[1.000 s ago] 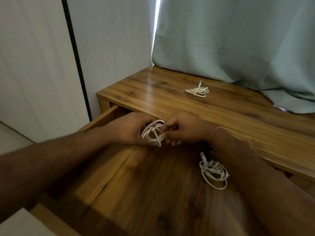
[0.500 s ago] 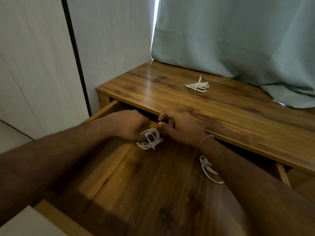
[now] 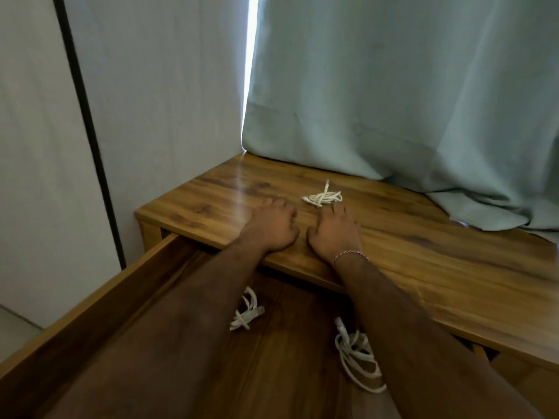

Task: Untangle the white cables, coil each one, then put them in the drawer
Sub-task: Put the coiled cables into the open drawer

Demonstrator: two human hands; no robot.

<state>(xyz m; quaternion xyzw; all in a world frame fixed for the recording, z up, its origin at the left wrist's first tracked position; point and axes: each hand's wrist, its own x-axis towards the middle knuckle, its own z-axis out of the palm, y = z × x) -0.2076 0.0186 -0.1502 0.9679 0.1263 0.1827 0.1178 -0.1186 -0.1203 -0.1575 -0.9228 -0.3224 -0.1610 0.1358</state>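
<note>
Coiled cable [image 3: 322,197] just beyond both hands [image 3: 272,226] [image 3: 332,234], empty, fingers relaxed.

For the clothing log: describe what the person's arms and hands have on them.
Both forearms are bare, with no sleeves in view. The left hand wears nothing: no ring, watch or glove shows. The right hand is also ungloved, and its wrist carries a thin twisted thread bracelet in red and white.
</note>
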